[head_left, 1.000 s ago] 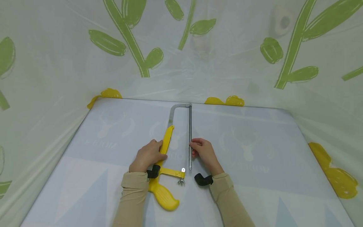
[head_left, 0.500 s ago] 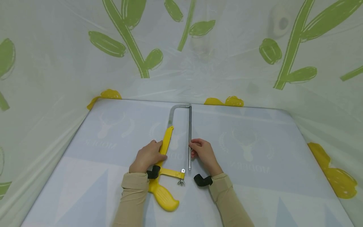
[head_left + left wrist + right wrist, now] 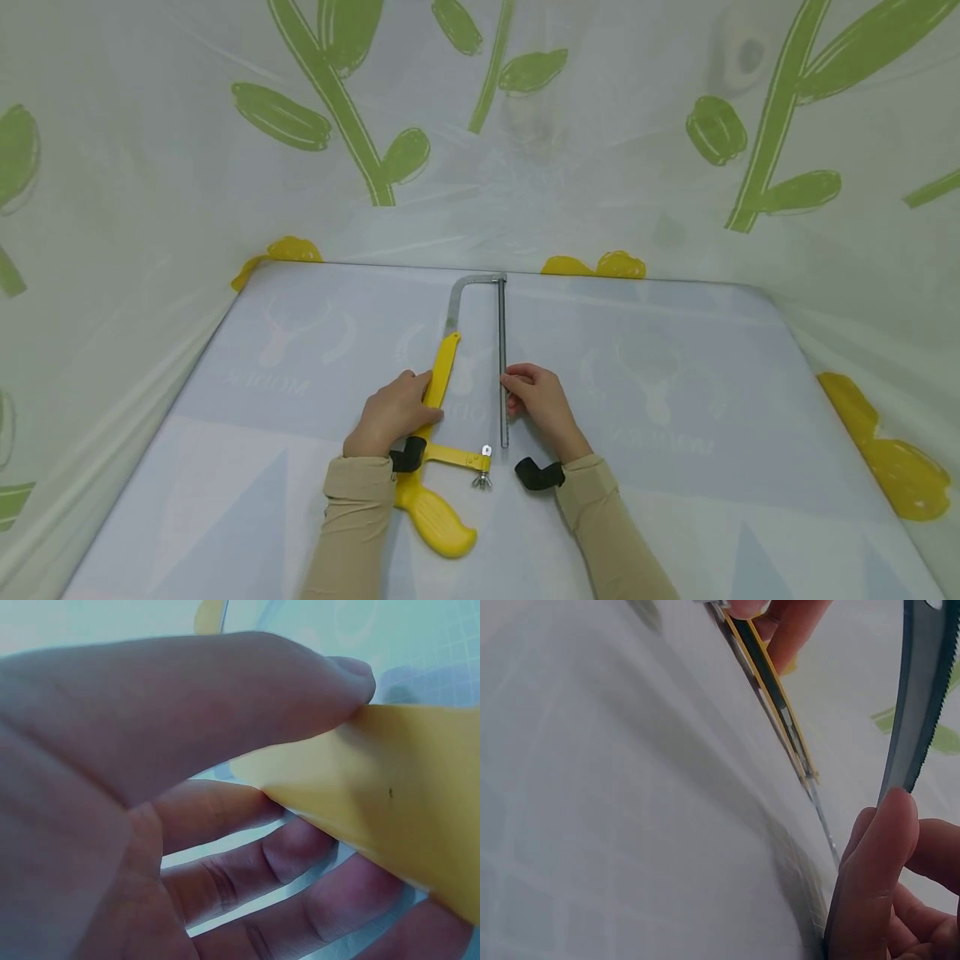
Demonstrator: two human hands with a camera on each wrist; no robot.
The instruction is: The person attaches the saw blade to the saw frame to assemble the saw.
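In the head view a hacksaw frame [image 3: 445, 362] with yellow body and handle [image 3: 441, 525] stands out against the table. My left hand [image 3: 392, 414] grips its yellow spine, thumb on one side and fingers on the other; the left wrist view shows the yellow metal [image 3: 420, 795] close up. My right hand [image 3: 543, 408] pinches a thin toothed hacksaw blade [image 3: 502, 333] between thumb and fingers. The blade's far end meets the frame's silver far arm [image 3: 480, 280]. Its near end lies apart from the yellow near arm [image 3: 453, 456], which carries a wing nut [image 3: 482, 481].
A pale patterned cover lies over the table [image 3: 660, 533]. Behind and on both sides hangs a whitish curtain [image 3: 600, 183] with green leaf prints, meeting the table's back edge just beyond the frame. Each wrist wears a black mount [image 3: 538, 474].
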